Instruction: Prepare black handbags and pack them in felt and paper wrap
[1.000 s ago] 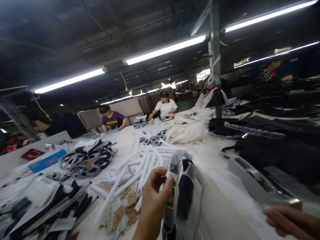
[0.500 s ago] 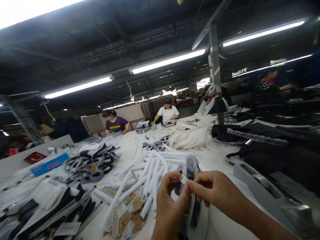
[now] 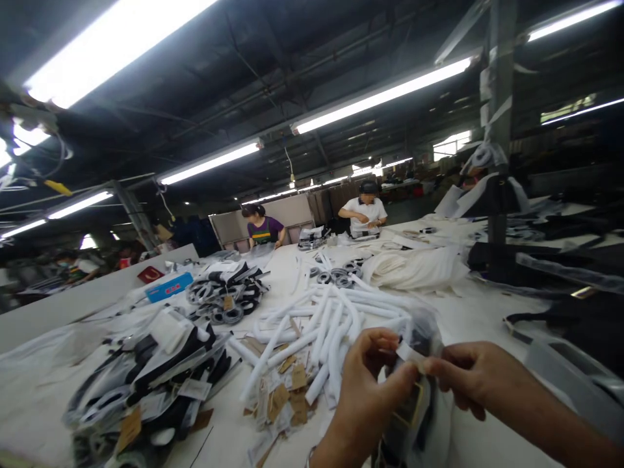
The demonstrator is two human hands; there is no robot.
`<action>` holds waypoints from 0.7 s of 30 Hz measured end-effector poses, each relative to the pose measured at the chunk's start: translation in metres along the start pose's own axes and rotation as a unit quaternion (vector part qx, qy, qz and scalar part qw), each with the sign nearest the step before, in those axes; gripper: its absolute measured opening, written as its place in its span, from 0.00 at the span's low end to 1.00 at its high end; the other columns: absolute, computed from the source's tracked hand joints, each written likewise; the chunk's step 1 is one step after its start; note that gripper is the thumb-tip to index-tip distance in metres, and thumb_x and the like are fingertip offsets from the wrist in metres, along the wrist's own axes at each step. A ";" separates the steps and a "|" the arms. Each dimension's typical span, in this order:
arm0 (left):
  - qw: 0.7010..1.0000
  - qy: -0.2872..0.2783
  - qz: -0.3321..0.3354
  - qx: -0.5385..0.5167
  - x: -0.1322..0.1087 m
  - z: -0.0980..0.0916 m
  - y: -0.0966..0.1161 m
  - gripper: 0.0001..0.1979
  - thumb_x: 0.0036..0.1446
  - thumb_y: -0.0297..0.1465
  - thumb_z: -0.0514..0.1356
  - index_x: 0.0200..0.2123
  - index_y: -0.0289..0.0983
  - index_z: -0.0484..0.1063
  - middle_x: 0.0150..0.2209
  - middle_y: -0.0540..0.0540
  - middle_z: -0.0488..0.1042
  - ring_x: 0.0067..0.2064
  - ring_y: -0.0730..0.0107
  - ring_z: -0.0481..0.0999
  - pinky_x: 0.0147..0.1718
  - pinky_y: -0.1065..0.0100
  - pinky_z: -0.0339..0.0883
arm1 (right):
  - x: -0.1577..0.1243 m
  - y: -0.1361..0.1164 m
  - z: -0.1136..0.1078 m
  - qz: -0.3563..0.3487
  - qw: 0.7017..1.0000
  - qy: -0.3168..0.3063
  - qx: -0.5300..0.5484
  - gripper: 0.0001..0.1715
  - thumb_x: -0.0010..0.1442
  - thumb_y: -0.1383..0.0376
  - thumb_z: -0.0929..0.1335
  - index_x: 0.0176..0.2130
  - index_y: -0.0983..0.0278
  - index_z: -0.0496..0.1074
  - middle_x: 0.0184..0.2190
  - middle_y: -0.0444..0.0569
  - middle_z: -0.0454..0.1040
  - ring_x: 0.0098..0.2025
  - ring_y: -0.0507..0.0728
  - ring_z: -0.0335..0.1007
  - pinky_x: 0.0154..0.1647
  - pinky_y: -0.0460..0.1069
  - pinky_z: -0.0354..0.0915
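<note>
My left hand (image 3: 374,383) and my right hand (image 3: 468,378) meet low in the view over a long white table (image 3: 487,312). Both pinch the top edge of a clear plastic bag (image 3: 422,390) with a dark item and a brown tag inside. A small white strip (image 3: 408,353) sits between the two sets of fingertips. The bag hangs down below my hands. Just left of my left hand lies a pile of white rolled tubes (image 3: 322,325) with brown paper tags (image 3: 280,396) under them.
Bagged black-and-white items (image 3: 146,383) heap at the left, coiled grey straps (image 3: 224,302) behind them, a blue box (image 3: 169,286) further back. Folded white cloth (image 3: 414,270) and dark garments (image 3: 560,260) lie right. Two people (image 3: 363,211) work at the far end. A post (image 3: 497,130) stands right.
My right hand came in from the lower right and joined the left on the bag's top edge. The view has swung left and up, so everything sits further right.
</note>
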State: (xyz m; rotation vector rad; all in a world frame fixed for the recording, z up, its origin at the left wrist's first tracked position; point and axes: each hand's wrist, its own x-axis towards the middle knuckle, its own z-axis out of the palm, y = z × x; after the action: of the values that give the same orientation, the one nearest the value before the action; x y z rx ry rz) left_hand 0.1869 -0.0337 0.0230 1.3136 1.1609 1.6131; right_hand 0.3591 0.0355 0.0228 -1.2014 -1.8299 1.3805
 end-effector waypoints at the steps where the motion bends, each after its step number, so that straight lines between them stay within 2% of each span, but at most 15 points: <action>1: 1.000 0.002 -0.009 -0.014 0.000 0.001 -0.001 0.19 0.49 0.35 0.73 0.41 0.37 0.73 0.36 0.47 0.73 0.37 0.70 0.72 0.37 0.71 0.66 | 0.002 0.003 0.003 0.004 1.000 0.005 0.011 0.32 0.41 0.38 0.74 0.16 0.62 0.69 0.11 0.44 0.65 0.14 0.50 0.57 0.15 0.46 0.53; 3: 0.998 0.007 -0.030 -0.045 0.001 0.002 -0.002 0.21 0.47 0.39 0.74 0.41 0.37 0.72 0.35 0.47 0.73 0.35 0.71 0.73 0.35 0.72 0.66 | 0.008 0.010 0.009 -0.003 0.999 0.005 0.042 0.34 0.42 0.35 0.73 0.15 0.61 0.67 0.09 0.41 0.60 0.13 0.49 0.53 0.15 0.45 0.49; 5: 0.994 0.017 -0.060 -0.085 0.003 0.001 -0.005 0.24 0.46 0.43 0.74 0.42 0.38 0.71 0.35 0.47 0.75 0.34 0.70 0.75 0.33 0.72 0.66 | 0.012 0.019 0.014 -0.017 0.998 0.017 0.058 0.35 0.43 0.34 0.71 0.16 0.61 0.66 0.09 0.40 0.59 0.13 0.49 0.52 0.16 0.45 0.49; 7: 0.990 0.030 -0.077 -0.110 0.004 -0.002 -0.008 0.27 0.45 0.45 0.74 0.43 0.38 0.71 0.37 0.46 0.76 0.33 0.70 0.76 0.33 0.71 0.67 | 0.013 0.028 0.014 -0.026 0.997 0.049 0.051 0.35 0.45 0.35 0.72 0.16 0.62 0.67 0.10 0.41 0.63 0.14 0.49 0.55 0.17 0.45 0.52; 9: 0.989 0.039 -0.082 -0.118 0.006 -0.005 -0.011 0.29 0.44 0.47 0.75 0.44 0.39 0.70 0.37 0.46 0.76 0.33 0.69 0.76 0.33 0.70 0.67 | 0.007 0.034 0.013 -0.047 0.994 0.086 0.057 0.33 0.50 0.37 0.71 0.19 0.63 0.71 0.14 0.44 0.69 0.17 0.51 0.62 0.20 0.46 0.58; 10: 0.989 0.041 -0.082 -0.118 0.006 -0.006 -0.012 0.30 0.43 0.47 0.75 0.45 0.39 0.70 0.37 0.45 0.77 0.33 0.69 0.76 0.33 0.70 0.68 | 0.002 0.035 0.013 -0.059 0.990 0.103 0.075 0.32 0.52 0.37 0.71 0.24 0.64 0.76 0.17 0.45 0.73 0.19 0.53 0.66 0.22 0.47 0.62; 11: 0.989 0.045 -0.083 -0.117 0.006 -0.007 -0.012 0.31 0.43 0.47 0.75 0.45 0.39 0.70 0.37 0.45 0.76 0.33 0.69 0.76 0.33 0.70 0.68 | -0.005 0.034 0.013 -0.072 0.985 0.120 0.102 0.33 0.54 0.37 0.70 0.34 0.64 0.80 0.20 0.47 0.76 0.22 0.55 0.70 0.26 0.49 0.67; 12: 0.989 0.049 -0.086 -0.114 0.006 -0.008 -0.013 0.31 0.43 0.47 0.75 0.45 0.39 0.70 0.36 0.46 0.76 0.33 0.69 0.76 0.33 0.70 0.67 | -0.012 0.032 0.015 -0.083 0.979 0.136 0.130 0.37 0.56 0.38 0.69 0.46 0.65 0.79 0.25 0.48 0.79 0.27 0.58 0.75 0.30 0.50 0.70; 14: 0.990 0.054 -0.083 -0.103 0.005 -0.008 -0.013 0.30 0.44 0.47 0.75 0.44 0.39 0.71 0.36 0.46 0.76 0.32 0.69 0.76 0.32 0.70 0.67 | -0.028 0.024 0.021 -0.101 0.968 0.148 0.174 0.50 0.58 0.38 0.68 0.66 0.65 0.63 0.34 0.50 0.83 0.37 0.62 0.80 0.39 0.54 0.75; 15: 0.992 0.053 -0.074 -0.090 0.004 -0.007 -0.012 0.29 0.44 0.47 0.75 0.43 0.38 0.71 0.35 0.46 0.75 0.32 0.69 0.75 0.32 0.70 0.67 | -0.035 0.018 0.026 -0.110 0.964 0.152 0.186 0.54 0.58 0.38 0.68 0.71 0.63 0.54 0.38 0.51 0.83 0.42 0.64 0.80 0.44 0.56 0.75; 16: 0.994 0.050 -0.066 -0.074 0.003 -0.007 -0.012 0.28 0.44 0.47 0.74 0.42 0.38 0.71 0.34 0.46 0.75 0.31 0.70 0.75 0.31 0.71 0.67 | -0.040 0.011 0.031 -0.120 0.962 0.158 0.189 0.56 0.59 0.39 0.67 0.73 0.62 0.47 0.41 0.52 0.83 0.47 0.65 0.80 0.48 0.57 0.74; 18: 0.996 0.046 -0.059 -0.043 0.002 -0.005 -0.010 0.27 0.46 0.48 0.73 0.40 0.37 0.71 0.31 0.47 0.74 0.30 0.71 0.73 0.30 0.72 0.65 | -0.047 -0.001 0.040 -0.132 0.957 0.186 0.182 0.57 0.60 0.39 0.66 0.74 0.60 0.42 0.45 0.53 0.82 0.52 0.66 0.77 0.54 0.58 0.71; 21: 0.997 0.039 -0.060 -0.042 -0.001 -0.001 -0.003 0.26 0.46 0.49 0.73 0.39 0.38 0.69 0.27 0.51 0.71 0.27 0.74 0.71 0.27 0.73 0.63 | -0.045 -0.014 0.050 -0.144 0.956 0.203 0.157 0.58 0.60 0.39 0.66 0.74 0.59 0.40 0.43 0.52 0.83 0.49 0.66 0.79 0.54 0.59 0.71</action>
State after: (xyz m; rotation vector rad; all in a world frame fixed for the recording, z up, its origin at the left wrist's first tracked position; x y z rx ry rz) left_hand 0.1865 -0.0340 0.0197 1.1142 1.1824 1.6197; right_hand 0.3333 -0.0280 0.0234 -0.9266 -1.3730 1.1081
